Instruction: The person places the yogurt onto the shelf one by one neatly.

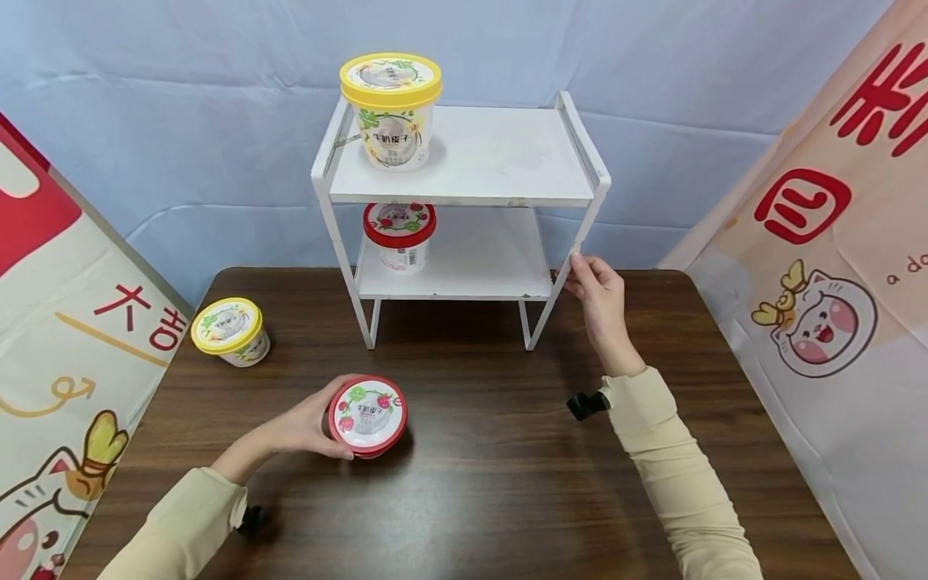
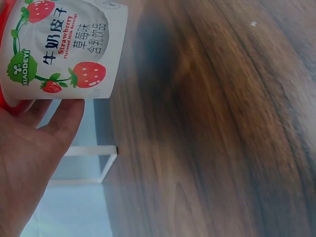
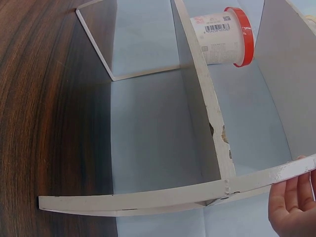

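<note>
Semi-glossy wood-grain table [image 1: 493, 451]; chipped painted rack [image 1: 500, 157]; smooth plastic lid [image 1: 368, 414]

Left fingers [image 2: 69, 118] curled, right fingers [image 3: 292, 191] pinching, right arm [image 1: 677, 463] extended

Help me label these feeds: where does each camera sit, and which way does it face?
Head: worn on the head, facing forward and down at the table and white rack; left hand, right hand and sleeves show.
Left wrist: worn there, facing the held strawberry tub and table; the left hand shows at the left edge.
Right wrist: worn there, facing the rack, seen sideways; part of the right hand shows lower right.
Shared: head and right wrist both show the red-lidded tub on the rack's lower shelf.
</note>
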### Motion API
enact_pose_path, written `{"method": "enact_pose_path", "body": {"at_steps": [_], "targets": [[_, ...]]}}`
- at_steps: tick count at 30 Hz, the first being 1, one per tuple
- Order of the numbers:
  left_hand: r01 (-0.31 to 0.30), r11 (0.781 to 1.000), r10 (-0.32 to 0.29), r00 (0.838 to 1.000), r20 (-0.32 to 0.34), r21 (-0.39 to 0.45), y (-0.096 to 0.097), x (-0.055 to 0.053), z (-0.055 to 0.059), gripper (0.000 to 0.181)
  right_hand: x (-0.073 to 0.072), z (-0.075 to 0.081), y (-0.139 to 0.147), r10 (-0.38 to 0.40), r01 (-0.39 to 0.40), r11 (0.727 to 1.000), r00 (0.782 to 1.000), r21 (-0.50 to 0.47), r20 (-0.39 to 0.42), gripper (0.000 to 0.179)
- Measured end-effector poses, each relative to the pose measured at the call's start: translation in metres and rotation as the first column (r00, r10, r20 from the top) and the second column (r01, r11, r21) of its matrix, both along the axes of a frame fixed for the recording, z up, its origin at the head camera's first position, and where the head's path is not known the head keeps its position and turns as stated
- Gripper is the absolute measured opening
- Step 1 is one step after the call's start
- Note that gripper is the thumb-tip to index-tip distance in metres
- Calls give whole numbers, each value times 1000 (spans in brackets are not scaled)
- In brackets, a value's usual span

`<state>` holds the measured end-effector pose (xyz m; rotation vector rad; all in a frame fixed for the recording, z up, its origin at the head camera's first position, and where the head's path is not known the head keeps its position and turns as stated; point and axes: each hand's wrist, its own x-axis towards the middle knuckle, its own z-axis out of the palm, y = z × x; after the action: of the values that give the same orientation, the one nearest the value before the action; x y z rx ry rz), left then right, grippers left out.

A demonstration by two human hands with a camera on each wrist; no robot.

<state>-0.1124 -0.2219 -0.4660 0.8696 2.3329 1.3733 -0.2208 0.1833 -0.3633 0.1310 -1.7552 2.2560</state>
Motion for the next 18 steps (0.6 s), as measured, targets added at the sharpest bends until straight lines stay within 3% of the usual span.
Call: {"method": "enact_pose_path", "body": {"at_steps": [5,18], "targets": [[-2,1000,2,1000,3,9,6,-2,5,95,0,0,0,-3,3,1000,1000,-7,4,15],[-30,999,32,996,-83,29,22,-7,14,96,-1,-1,0,1,-1,1000,1000,-17,-5,15]]}}
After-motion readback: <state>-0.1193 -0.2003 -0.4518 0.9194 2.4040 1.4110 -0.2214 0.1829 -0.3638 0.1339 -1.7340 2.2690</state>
